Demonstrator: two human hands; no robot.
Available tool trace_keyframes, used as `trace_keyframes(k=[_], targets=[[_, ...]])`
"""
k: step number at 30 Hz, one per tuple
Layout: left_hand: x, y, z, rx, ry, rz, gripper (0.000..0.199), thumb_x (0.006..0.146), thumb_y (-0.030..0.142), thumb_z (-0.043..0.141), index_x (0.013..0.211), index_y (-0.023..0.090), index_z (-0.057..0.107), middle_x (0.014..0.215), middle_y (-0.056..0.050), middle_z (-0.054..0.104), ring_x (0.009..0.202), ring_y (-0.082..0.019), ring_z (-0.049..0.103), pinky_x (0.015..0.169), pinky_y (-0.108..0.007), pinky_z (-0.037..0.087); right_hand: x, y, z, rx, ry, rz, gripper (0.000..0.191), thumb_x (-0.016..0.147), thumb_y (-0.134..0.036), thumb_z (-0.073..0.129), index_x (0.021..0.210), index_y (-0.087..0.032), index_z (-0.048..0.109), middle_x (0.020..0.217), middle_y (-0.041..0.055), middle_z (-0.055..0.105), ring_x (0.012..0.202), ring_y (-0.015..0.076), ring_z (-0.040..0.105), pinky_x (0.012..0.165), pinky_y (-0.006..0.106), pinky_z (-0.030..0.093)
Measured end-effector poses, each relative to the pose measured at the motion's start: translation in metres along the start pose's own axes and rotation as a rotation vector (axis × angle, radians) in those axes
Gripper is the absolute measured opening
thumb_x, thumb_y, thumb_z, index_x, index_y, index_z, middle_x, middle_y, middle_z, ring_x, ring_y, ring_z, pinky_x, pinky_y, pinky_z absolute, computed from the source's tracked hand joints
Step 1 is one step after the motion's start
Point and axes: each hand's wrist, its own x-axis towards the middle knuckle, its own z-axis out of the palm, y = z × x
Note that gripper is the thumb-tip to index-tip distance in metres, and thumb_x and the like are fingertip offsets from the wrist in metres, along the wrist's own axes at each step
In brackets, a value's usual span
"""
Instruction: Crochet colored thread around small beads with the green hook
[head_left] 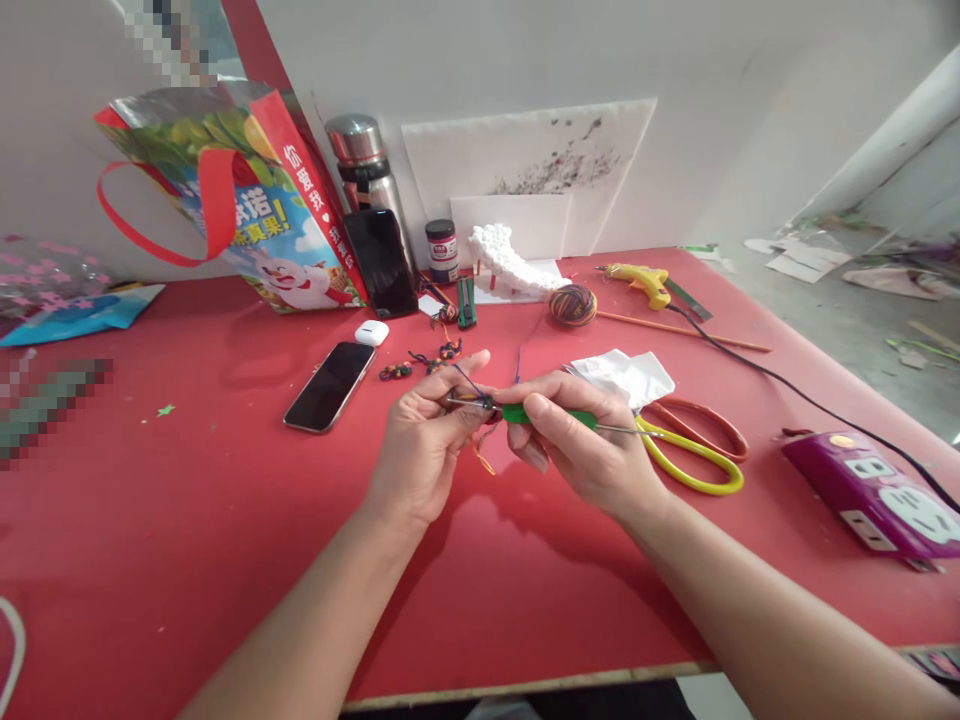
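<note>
My right hand point(574, 430) is closed round the green handle of a crochet hook point(555, 416), whose metal tip points left. Pinched between the fingers of my left hand point(431, 430) is a small piece of dark multicoloured yarn work point(486, 403), which the hook's tip meets. A short orange yarn end hangs below it. From the fingers a thin strand runs up toward a ball of multicoloured yarn point(573, 305). Just behind my left hand, a curled multicoloured crocheted strip point(420, 362) lies on the red table point(262, 520).
Scissors with red and yellow handles point(697, 470) lie beside my right wrist. A phone point(330, 387) and white earbud case point(372, 333) are left of my hands. Farther back stand a bag point(277, 230), flask point(367, 170) and jar point(442, 250). A purple box point(874, 495) and glue gun point(637, 284) are right.
</note>
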Motion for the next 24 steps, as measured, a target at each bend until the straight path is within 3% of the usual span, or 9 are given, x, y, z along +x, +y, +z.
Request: trace_keyframes(k=[5,10,20,24], targets=[[-0.005,-0.001,0.006,-0.009,0.021,0.076,0.045,0.052,0.015,0.103,0.094,0.027,0.091,0.071,0.004,0.071,0.064,-0.007,0.059,0.062,-0.017,0.05,0.003,-0.001,0.007,0.079,0.12,0.034,0.017,0.103,-0.035,0.076,0.105,-0.022,0.086,0.073,-0.0003,0.072,0.054,0.0091,0.055,0.055,0.028,0.047],[-0.01,-0.004,0.008,0.036,0.047,0.128,0.037,0.063,0.014,0.098,0.097,0.024,0.089,0.076,0.004,0.068,0.065,-0.006,0.056,0.065,-0.02,0.053,0.005,0.001,0.016,0.14,0.277,0.085,0.019,0.095,-0.04,0.083,0.098,-0.022,0.086,0.07,-0.0008,0.07,0.051,0.0079,0.049,0.053,0.026,0.046],[-0.009,-0.006,0.01,-0.013,0.012,0.111,0.03,0.067,0.017,0.098,0.095,0.021,0.089,0.077,0.004,0.067,0.059,-0.002,0.054,0.055,-0.013,0.045,0.008,0.0,0.014,0.183,0.271,0.121,0.021,0.092,-0.042,0.085,0.1,-0.022,0.086,0.07,-0.0012,0.07,0.051,0.0074,0.049,0.052,0.025,0.048],[-0.008,-0.006,0.007,0.021,0.023,0.097,0.033,0.067,0.02,0.1,0.098,0.023,0.09,0.075,0.003,0.069,0.065,-0.006,0.061,0.062,-0.015,0.052,0.008,-0.004,0.015,0.21,0.229,0.171,0.023,0.088,-0.043,0.089,0.095,-0.022,0.086,0.068,-0.0016,0.069,0.05,0.0077,0.047,0.053,0.028,0.048]])
